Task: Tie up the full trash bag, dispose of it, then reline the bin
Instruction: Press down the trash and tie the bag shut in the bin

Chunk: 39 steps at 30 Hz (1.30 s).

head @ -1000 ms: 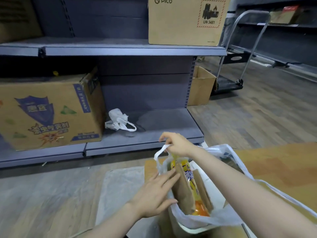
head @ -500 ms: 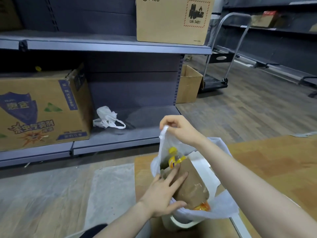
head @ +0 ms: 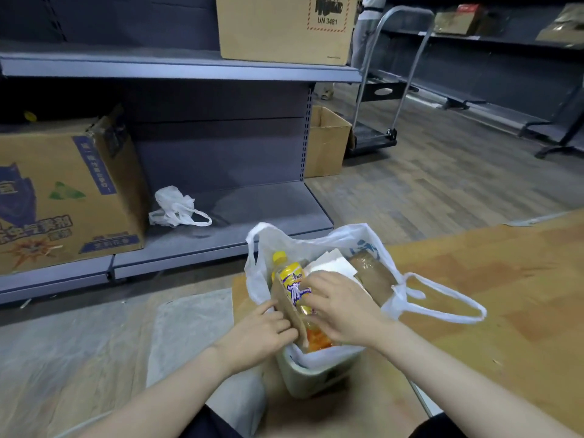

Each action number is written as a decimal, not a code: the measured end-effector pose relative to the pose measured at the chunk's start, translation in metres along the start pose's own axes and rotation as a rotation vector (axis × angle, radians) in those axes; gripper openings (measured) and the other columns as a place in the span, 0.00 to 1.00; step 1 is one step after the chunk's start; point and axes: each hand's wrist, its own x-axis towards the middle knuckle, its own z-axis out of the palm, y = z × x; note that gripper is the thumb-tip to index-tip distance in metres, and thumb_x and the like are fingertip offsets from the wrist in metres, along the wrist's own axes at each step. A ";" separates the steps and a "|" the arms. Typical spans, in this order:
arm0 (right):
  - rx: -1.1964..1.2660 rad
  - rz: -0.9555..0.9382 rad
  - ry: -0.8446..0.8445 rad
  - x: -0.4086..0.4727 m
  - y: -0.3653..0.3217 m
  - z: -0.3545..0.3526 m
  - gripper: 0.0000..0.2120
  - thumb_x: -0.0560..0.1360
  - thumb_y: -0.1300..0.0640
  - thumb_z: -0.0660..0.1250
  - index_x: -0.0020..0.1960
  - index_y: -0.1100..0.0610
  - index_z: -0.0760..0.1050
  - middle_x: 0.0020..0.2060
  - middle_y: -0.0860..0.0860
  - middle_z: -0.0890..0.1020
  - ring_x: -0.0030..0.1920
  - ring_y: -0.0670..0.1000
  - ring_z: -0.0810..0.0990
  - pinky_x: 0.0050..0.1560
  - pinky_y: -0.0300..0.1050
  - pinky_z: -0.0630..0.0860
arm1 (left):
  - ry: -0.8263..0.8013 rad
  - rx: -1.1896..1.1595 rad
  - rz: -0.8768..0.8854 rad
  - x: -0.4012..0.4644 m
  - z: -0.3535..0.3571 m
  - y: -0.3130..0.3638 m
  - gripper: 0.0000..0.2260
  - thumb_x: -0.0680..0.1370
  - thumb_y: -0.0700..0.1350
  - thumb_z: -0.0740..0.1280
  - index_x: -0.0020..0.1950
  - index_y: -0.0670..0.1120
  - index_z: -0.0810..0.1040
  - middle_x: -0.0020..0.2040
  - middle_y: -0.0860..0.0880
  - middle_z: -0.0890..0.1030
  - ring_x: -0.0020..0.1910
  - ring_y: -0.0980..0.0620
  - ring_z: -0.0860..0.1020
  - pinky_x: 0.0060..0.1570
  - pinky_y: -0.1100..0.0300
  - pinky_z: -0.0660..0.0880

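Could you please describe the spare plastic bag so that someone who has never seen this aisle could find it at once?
Start at the grey shelving unit on the left of the aisle and look along its lowest shelf. Just right of the big printed cardboard box lies the spare bag, small, white and crumpled, with one handle loop trailing right. Unlike the full trash bag in the bin, it is empty and flat.

The right hand (head: 339,308) is covering the bottle's (head: 292,281) lower label. The bag (head: 319,248) is hiding most of the bin (head: 311,376). The frame is cutting off the top box (head: 284,26) at the top and the left box (head: 63,191) at the left, and a standing person (head: 366,30) above the waist.
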 end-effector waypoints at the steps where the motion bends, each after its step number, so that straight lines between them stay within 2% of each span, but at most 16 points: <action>1: 0.001 -0.020 -0.092 -0.006 0.001 0.005 0.08 0.71 0.53 0.64 0.46 0.54 0.79 0.50 0.52 0.80 0.50 0.55 0.79 0.50 0.46 0.76 | 0.043 0.017 0.013 -0.001 -0.001 0.000 0.08 0.72 0.37 0.62 0.37 0.49 0.73 0.30 0.53 0.73 0.31 0.51 0.74 0.55 0.58 0.68; 5: 0.074 0.009 -0.375 -0.020 0.003 0.018 0.09 0.68 0.58 0.66 0.46 0.52 0.83 0.50 0.48 0.83 0.50 0.53 0.81 0.47 0.44 0.80 | 0.209 0.073 0.031 0.002 -0.015 0.004 0.14 0.78 0.36 0.57 0.36 0.49 0.73 0.30 0.53 0.73 0.32 0.52 0.71 0.59 0.56 0.69; 7: 0.064 0.068 -0.285 -0.021 0.008 0.010 0.11 0.67 0.59 0.63 0.43 0.52 0.82 0.50 0.48 0.83 0.51 0.53 0.81 0.48 0.46 0.80 | 0.235 0.048 -0.010 0.007 -0.020 0.004 0.10 0.76 0.37 0.59 0.37 0.49 0.70 0.31 0.54 0.74 0.35 0.53 0.68 0.60 0.55 0.68; 9: -0.095 0.167 -0.074 -0.023 0.019 -0.010 0.10 0.66 0.57 0.67 0.45 0.52 0.82 0.50 0.48 0.83 0.54 0.54 0.80 0.54 0.49 0.76 | 0.172 0.026 -0.069 0.009 -0.021 0.001 0.07 0.74 0.44 0.61 0.36 0.50 0.73 0.32 0.55 0.76 0.38 0.54 0.69 0.61 0.53 0.65; 12: -0.453 0.555 0.009 -0.035 0.040 -0.046 0.22 0.62 0.51 0.77 0.55 0.55 0.80 0.57 0.57 0.81 0.61 0.61 0.77 0.59 0.60 0.69 | 0.054 -0.064 -0.173 0.005 -0.021 -0.007 0.19 0.79 0.59 0.54 0.39 0.50 0.77 0.37 0.55 0.77 0.42 0.56 0.73 0.63 0.52 0.62; 13: -0.515 0.754 -0.073 -0.042 0.045 -0.060 0.27 0.66 0.48 0.75 0.62 0.57 0.76 0.61 0.59 0.78 0.66 0.63 0.72 0.62 0.65 0.66 | 0.043 -0.102 -0.211 0.005 -0.022 -0.009 0.21 0.80 0.60 0.51 0.42 0.50 0.77 0.40 0.54 0.78 0.43 0.55 0.74 0.63 0.52 0.61; 15: -0.477 1.169 -0.375 -0.056 0.052 -0.084 0.35 0.73 0.38 0.64 0.71 0.58 0.64 0.67 0.60 0.73 0.70 0.62 0.66 0.67 0.64 0.60 | 0.035 -0.168 -0.283 0.005 -0.023 -0.009 0.19 0.81 0.60 0.48 0.48 0.52 0.74 0.43 0.52 0.79 0.43 0.53 0.79 0.62 0.53 0.61; 16: -0.399 1.308 -0.510 -0.062 0.056 -0.094 0.35 0.73 0.34 0.60 0.70 0.58 0.65 0.64 0.58 0.75 0.68 0.61 0.69 0.67 0.61 0.62 | 0.026 -0.188 -0.308 0.006 -0.023 -0.008 0.17 0.81 0.60 0.47 0.50 0.52 0.72 0.45 0.52 0.79 0.42 0.52 0.80 0.61 0.54 0.62; 18: -0.166 1.400 -0.646 -0.072 0.062 -0.110 0.26 0.74 0.36 0.61 0.58 0.57 0.74 0.47 0.53 0.83 0.55 0.56 0.79 0.54 0.49 0.71 | -0.005 -0.217 -0.321 0.009 -0.021 -0.005 0.15 0.81 0.59 0.49 0.54 0.53 0.70 0.48 0.52 0.78 0.42 0.51 0.80 0.58 0.57 0.63; 20: 0.044 1.366 -0.627 -0.072 0.062 -0.118 0.14 0.74 0.46 0.65 0.44 0.57 0.78 0.30 0.50 0.80 0.42 0.54 0.81 0.37 0.42 0.70 | -0.030 -0.271 -0.318 0.010 -0.017 -0.001 0.14 0.79 0.58 0.55 0.58 0.52 0.69 0.52 0.52 0.73 0.42 0.50 0.79 0.52 0.61 0.66; 23: 0.170 1.312 -0.357 -0.055 0.053 -0.135 0.14 0.74 0.52 0.66 0.33 0.58 0.77 0.24 0.51 0.72 0.28 0.52 0.71 0.29 0.41 0.62 | -0.159 -0.341 -0.341 0.016 -0.016 0.007 0.19 0.77 0.60 0.54 0.66 0.56 0.65 0.64 0.51 0.65 0.41 0.48 0.79 0.44 0.58 0.74; 25: 0.196 1.193 -0.074 -0.034 0.044 -0.147 0.16 0.76 0.54 0.65 0.33 0.62 0.74 0.26 0.51 0.68 0.28 0.52 0.65 0.30 0.43 0.60 | -0.295 -0.429 -0.406 0.021 -0.017 0.013 0.27 0.75 0.68 0.46 0.73 0.61 0.59 0.74 0.52 0.56 0.47 0.45 0.80 0.48 0.55 0.76; 28: 0.199 0.984 0.133 0.005 0.028 -0.145 0.16 0.79 0.53 0.60 0.37 0.61 0.76 0.33 0.54 0.76 0.37 0.55 0.72 0.38 0.47 0.67 | -0.355 -0.487 -0.464 0.028 -0.016 0.015 0.37 0.70 0.71 0.35 0.76 0.61 0.55 0.78 0.53 0.50 0.64 0.46 0.73 0.58 0.56 0.73; 32: 0.291 0.859 0.153 0.043 0.010 -0.093 0.11 0.80 0.60 0.56 0.46 0.63 0.75 0.37 0.55 0.79 0.41 0.56 0.74 0.41 0.48 0.68 | -0.392 -0.485 -0.448 0.040 -0.011 0.014 0.35 0.72 0.71 0.39 0.75 0.58 0.59 0.76 0.50 0.55 0.68 0.46 0.69 0.59 0.53 0.73; 36: 0.301 0.716 0.000 0.060 -0.013 -0.037 0.11 0.73 0.63 0.53 0.52 0.61 0.70 0.35 0.50 0.70 0.38 0.57 0.67 0.37 0.45 0.62 | -0.396 -0.448 -0.454 0.052 0.000 0.018 0.21 0.77 0.49 0.54 0.70 0.51 0.70 0.70 0.45 0.67 0.63 0.42 0.70 0.54 0.49 0.74; 39: 0.369 0.708 -0.097 0.053 -0.019 -0.004 0.16 0.75 0.58 0.51 0.60 0.53 0.68 0.48 0.49 0.75 0.46 0.58 0.72 0.43 0.45 0.63 | -0.314 -0.462 -0.458 0.055 0.010 0.021 0.19 0.74 0.46 0.54 0.60 0.45 0.77 0.59 0.41 0.78 0.56 0.39 0.76 0.49 0.48 0.76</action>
